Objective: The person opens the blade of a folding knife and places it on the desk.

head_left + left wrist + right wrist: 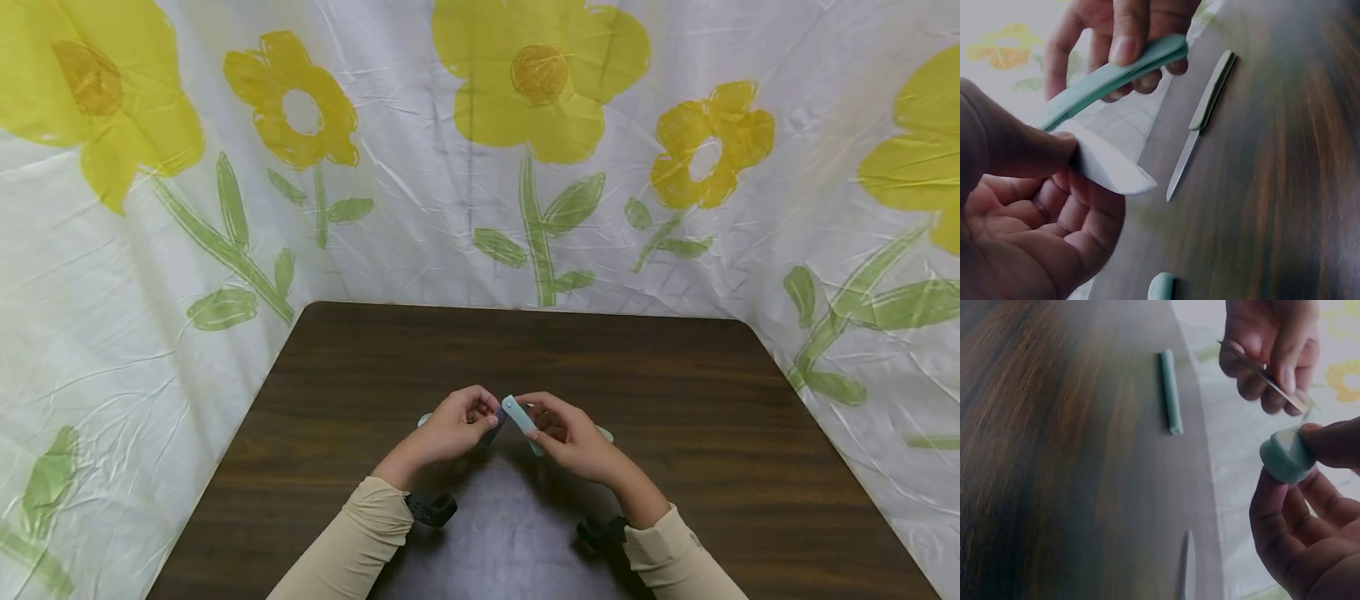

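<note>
Above the table, both hands hold one folding knife, its blade swung partway out of a pale green handle point(517, 414). My left hand point(450, 427) pinches the flat of the blade point(1110, 165) between thumb and curled fingers. The handle is gripped by my right hand point(570, 437), thumb along one side and fingers behind. Beyond them in the left wrist view, a second green-handled knife point(1213, 90) lies on the table with its blade out. A folded green knife point(1171, 394) lies by the left hand's side, mostly hidden behind that hand in the head view.
The dark wood-grain table point(360, 358) has its far edge against a white curtain point(405, 250) printed with yellow flowers. Dark wrist-worn cameras sit at both cuffs, including one on the left wrist point(433, 509).
</note>
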A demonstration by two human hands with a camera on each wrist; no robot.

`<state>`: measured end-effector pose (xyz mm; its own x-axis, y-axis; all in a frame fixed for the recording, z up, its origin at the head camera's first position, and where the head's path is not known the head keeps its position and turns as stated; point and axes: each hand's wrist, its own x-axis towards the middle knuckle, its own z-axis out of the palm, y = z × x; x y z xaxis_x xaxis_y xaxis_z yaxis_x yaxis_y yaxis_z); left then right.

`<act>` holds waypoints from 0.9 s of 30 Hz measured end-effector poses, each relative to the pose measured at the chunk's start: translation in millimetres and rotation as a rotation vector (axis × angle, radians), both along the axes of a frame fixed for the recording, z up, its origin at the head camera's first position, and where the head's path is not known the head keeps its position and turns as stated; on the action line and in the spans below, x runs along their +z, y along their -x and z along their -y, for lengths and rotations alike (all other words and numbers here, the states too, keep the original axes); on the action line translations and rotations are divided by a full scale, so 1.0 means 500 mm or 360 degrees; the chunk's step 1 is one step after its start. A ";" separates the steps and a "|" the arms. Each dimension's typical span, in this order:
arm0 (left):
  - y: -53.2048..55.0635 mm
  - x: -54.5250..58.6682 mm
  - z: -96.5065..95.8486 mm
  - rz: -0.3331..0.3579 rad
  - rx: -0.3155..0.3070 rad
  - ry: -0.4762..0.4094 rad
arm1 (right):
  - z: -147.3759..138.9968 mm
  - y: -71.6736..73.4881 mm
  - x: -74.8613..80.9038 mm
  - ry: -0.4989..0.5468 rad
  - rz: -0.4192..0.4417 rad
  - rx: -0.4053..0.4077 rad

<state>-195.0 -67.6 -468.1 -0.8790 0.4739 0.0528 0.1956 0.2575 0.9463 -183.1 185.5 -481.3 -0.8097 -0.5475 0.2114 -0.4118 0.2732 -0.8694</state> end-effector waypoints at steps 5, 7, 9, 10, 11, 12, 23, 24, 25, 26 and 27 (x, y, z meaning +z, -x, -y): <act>-0.002 -0.005 -0.002 0.0030 -0.0007 0.0048 | -0.006 -0.002 -0.015 -0.0030 -0.0035 0.0010; -0.002 -0.008 -0.005 0.0019 0.0018 0.0029 | -0.006 -0.004 -0.018 -0.0021 -0.0049 -0.0022; -0.003 -0.011 -0.006 -0.0008 0.0044 0.0015 | -0.006 -0.006 -0.018 -0.0018 -0.0064 -0.0066; -0.004 -0.011 -0.006 -0.0016 0.0053 0.0011 | -0.006 -0.006 -0.016 -0.0010 -0.0068 -0.0087; -0.005 -0.011 -0.006 -0.0023 0.0059 0.0004 | -0.006 -0.007 -0.015 -0.0005 -0.0064 -0.0110; -0.005 -0.011 -0.005 -0.0035 0.0058 -0.0002 | -0.007 -0.008 -0.013 -0.0002 -0.0065 -0.0129; -0.007 -0.001 0.001 -0.0045 0.0040 -0.0096 | -0.010 -0.004 -0.011 0.0038 -0.0031 -0.0198; -0.007 -0.001 0.000 -0.0044 0.0038 -0.0102 | -0.010 -0.004 -0.012 0.0049 -0.0029 -0.0204; -0.008 -0.001 0.000 -0.0042 0.0034 -0.0108 | -0.010 -0.004 -0.011 0.0064 -0.0029 -0.0209; -0.008 0.000 -0.001 -0.0043 0.0030 -0.0114 | -0.010 -0.004 -0.011 0.0082 -0.0023 -0.0212; -0.008 0.000 -0.001 -0.0038 0.0027 -0.0121 | -0.009 -0.004 -0.010 0.0097 -0.0019 -0.0215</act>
